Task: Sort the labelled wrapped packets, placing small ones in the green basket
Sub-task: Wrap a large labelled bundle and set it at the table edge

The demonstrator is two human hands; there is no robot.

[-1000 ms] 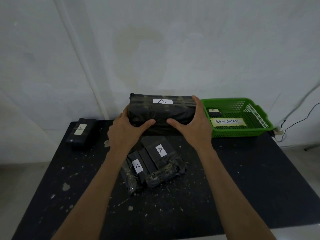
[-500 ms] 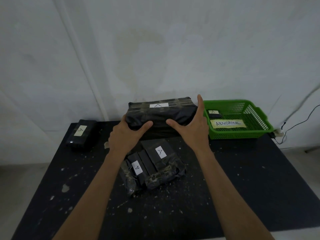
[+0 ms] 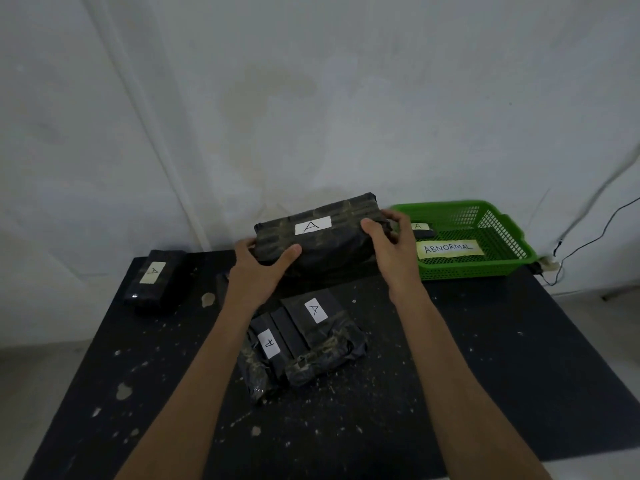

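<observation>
Left of the green basket (image 3: pixel 498 265), both hands (image 3: pixel 258 268) (image 3: pixel 391 247) grip the large packet (image 3: pixel 318 237), hiding its ends; its underside is unseen.

Large black plastic-wrapped packet (image 3: pixel 322 237), tilted, gripped at both ends, blocks the table's far centre. Green plastic mesh basket (image 3: pixel 498 237) stands just right of it, at the far right; a small black packet (image 3: pixel 420 230) lies inside. Two overlapping black wrapped packets (image 3: pixel 304 344) occupy mid-table between the forearms. Single black wrapped packet (image 3: pixel 156 282) sits far left. Speckled black tabletop (image 3: pixel 502 375) bare along right side and near edge.
</observation>
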